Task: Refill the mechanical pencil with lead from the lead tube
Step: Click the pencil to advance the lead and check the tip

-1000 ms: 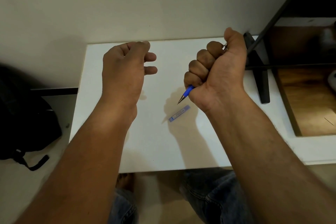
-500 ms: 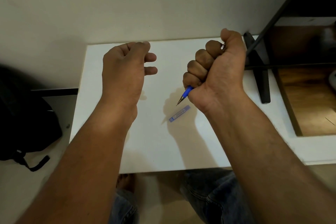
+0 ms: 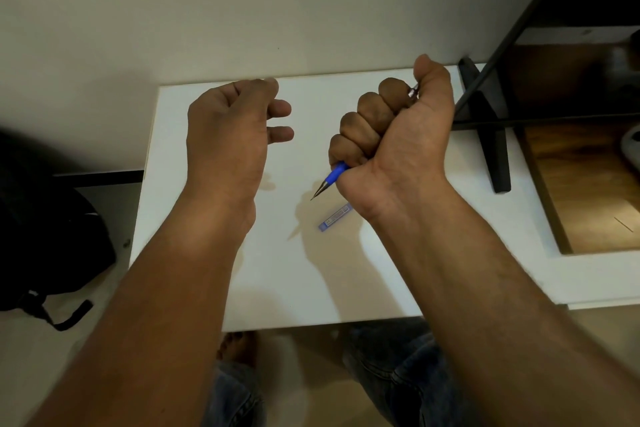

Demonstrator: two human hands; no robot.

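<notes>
A blue mechanical pencil (image 3: 331, 178) is gripped in the fist of my right hand (image 3: 391, 139), above the white table (image 3: 311, 281). Its metal tip points down and to the left. Its metal top end (image 3: 412, 92) shows beside my thumb, which rests against it. The small blue lead tube (image 3: 334, 218) lies flat on the table just below the pencil tip, its right end at the edge of my right wrist. My left hand (image 3: 230, 135) hovers to the left with its fingers loosely curled, and I see nothing in it.
A black stand (image 3: 491, 135) with thin black bars rests on the table's right side. Beyond it are wooden shelf surfaces (image 3: 585, 184). A dark bag (image 3: 45, 239) lies on the floor at the left. My knees in jeans (image 3: 388, 378) are under the table's front edge.
My right hand has shifted a little to the left with the pencil, so the tip now sits further left over the lead tube. The left hand and the tube have stayed still.
</notes>
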